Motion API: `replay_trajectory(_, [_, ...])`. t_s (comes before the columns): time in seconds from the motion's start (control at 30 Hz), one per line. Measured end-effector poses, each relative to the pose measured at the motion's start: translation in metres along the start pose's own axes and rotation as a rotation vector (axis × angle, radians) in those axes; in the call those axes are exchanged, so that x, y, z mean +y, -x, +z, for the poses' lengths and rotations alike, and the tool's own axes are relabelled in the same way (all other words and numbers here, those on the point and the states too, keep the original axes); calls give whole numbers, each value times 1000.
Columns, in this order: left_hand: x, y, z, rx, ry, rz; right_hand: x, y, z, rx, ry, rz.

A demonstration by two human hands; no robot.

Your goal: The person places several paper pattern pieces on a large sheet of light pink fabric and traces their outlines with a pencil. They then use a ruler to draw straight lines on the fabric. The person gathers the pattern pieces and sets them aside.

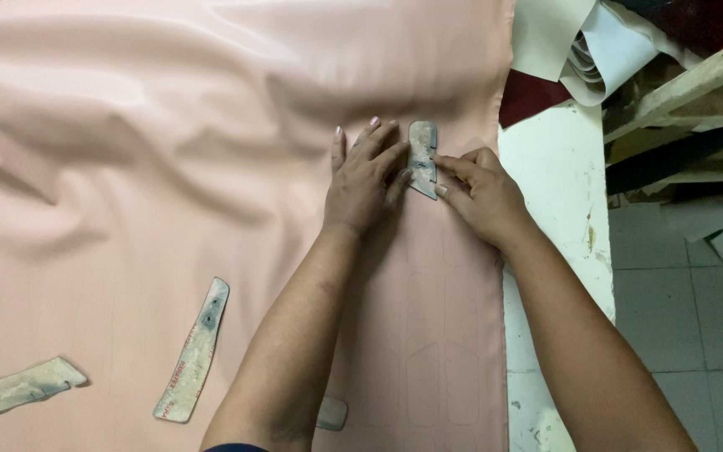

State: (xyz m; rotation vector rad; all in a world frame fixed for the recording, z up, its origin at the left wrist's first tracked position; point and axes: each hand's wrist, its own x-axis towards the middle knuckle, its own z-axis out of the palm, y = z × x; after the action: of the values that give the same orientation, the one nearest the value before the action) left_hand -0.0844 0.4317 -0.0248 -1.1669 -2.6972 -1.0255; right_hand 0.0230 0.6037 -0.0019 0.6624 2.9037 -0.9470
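Two hands are seen from above, both pressed down on one small grey pattern piece (pixel 423 159) that lies flat on a big sheet of pink material (pixel 169 167). The left hand (pixel 366 180) is laid flat beside the piece, its fingers (pixel 382 138) spread out and stretched long, and the piece's left edge is touched by them. The right hand (pixel 483 194) is set on the other side, its fingers bent, and the piece's right edge is pinned by the fingertips (pixel 445 174). Nothing is lifted; the piece is only held down. Faint outlines of the same shape are seen drawn in rows on the pink material just below the hands. The pink material is spread over a white counter (pixel 558 184), and only the counter's right edge is left bare. More pattern pieces are found lower left, well apart from the hands: a long thin one (pixel 194 351), a wider pale one (pixel 18 389), and a small one (pixel 332 413) partly hidden by the left arm. Rolled sheets of white and dark red material (pixel 562 50) are piled at the top right, next to some wooden bars (pixel 696 75).
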Motion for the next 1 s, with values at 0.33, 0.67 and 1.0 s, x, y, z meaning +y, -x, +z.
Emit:
replay_trajectory(0.33, [0,1,2,8,-47,22,3,0,4,18,-9,-20])
replay_trajectory(0.67, [9,0,18,-28,-268,208,15,-3,10,-19,-34,-10])
replay_trajectory(1.0, [82,5,75,-256,-324,-193,-10,-29,-39,243,-81,-319])
